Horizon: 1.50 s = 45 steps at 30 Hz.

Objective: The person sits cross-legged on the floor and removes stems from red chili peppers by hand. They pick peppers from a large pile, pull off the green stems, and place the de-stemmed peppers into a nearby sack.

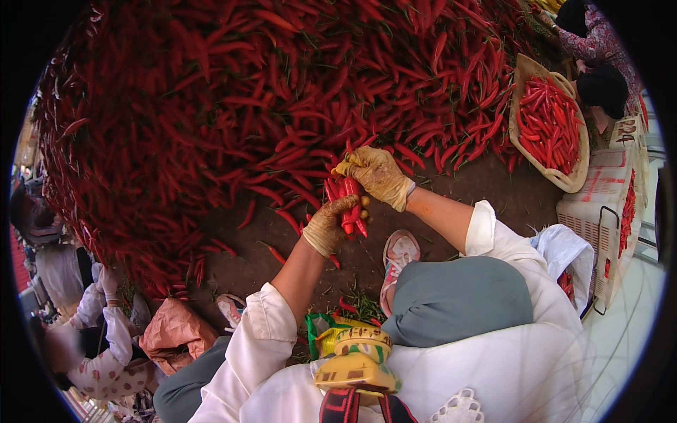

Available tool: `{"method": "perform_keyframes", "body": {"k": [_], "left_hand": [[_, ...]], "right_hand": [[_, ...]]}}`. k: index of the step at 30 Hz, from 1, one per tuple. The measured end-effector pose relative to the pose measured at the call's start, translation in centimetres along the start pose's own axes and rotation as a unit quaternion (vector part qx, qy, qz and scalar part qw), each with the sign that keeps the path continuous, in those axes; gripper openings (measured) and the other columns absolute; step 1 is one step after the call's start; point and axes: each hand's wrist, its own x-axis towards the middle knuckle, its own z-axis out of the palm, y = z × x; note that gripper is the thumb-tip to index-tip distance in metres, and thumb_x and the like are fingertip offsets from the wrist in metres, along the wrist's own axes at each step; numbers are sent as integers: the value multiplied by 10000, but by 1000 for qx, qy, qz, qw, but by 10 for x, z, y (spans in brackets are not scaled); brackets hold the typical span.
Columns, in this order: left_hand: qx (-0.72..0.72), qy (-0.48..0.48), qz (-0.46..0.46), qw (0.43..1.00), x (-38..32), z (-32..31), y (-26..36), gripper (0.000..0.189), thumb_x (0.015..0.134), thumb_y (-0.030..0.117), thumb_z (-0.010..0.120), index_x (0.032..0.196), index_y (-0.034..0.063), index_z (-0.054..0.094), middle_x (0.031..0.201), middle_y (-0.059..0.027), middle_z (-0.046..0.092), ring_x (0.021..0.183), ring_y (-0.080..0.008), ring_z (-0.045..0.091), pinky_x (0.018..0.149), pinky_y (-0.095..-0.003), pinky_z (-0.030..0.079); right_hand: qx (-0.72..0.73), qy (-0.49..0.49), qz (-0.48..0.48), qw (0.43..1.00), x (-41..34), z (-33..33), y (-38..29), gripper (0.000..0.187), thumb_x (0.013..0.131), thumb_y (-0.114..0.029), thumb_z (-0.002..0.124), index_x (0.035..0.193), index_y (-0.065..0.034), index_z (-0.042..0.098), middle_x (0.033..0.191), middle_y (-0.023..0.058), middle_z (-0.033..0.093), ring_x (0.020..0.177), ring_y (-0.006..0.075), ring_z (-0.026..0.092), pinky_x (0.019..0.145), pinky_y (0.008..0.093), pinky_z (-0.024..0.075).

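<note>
My left hand (330, 224), in a stained yellowish glove, is closed around a small bunch of red chili peppers (349, 203). The thumb lies across the bunch, and the pepper tips stick out below it. Just above and to the right, my right hand (378, 174) in a dirty yellow glove has its thumb and fingertips pinched together at the top of the bunch. A pepper seems to be at those fingertips, but they hide its stem. A huge heap of red chili peppers (296, 90) with green stems rises directly beyond both hands.
A handled basket (579, 169) of red chilies leans at the right, beside plastic crates (587, 211) and a white sack (574, 246). An orange-red sack (177, 330) lies at left. Loose green stems (365, 306) litter the ground between my shoes. Other people sit at left and upper right.
</note>
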Motion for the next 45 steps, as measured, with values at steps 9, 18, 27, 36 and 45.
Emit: {"method": "perform_keyframes", "body": {"k": [9,18,27,36,45], "left_hand": [[146,112,45,982,-6,-7,32,392,805,62,674,1183,4,590,1080,-140,658,941,-269,662,863,-396,530],[107,24,214,971,-18,9,95,517,793,120,658,1268,-40,533,1332,-193,541,1177,-331,570,1000,-419,470],[-14,26,46,999,-21,8,-1,416,846,151,632,1230,16,546,1181,-160,622,1038,-303,631,912,-470,524],[27,67,67,995,-21,-22,8,563,843,102,644,1374,117,458,1100,-83,650,903,-251,652,786,-413,563],[-28,97,192,976,-9,-10,35,510,793,76,613,1287,25,498,1101,-96,632,1081,-317,605,1010,-478,465]], "right_hand": [[-366,148,-38,918,180,-91,-25,309,921,-266,582,1037,8,663,978,85,701,816,165,610,743,302,490],[-14,25,95,995,130,-86,-38,273,889,-284,618,999,-44,689,848,17,655,634,106,528,575,247,423],[82,-55,28,995,-15,-4,12,122,853,-97,693,935,-14,657,796,48,655,729,104,628,644,257,495],[-322,125,85,934,112,-92,32,287,900,-158,584,1157,-32,609,1120,145,660,1005,275,639,843,348,511],[-297,170,71,937,70,-70,-16,398,964,-387,503,1097,-32,621,1014,192,666,1010,390,607,836,447,483]]}}
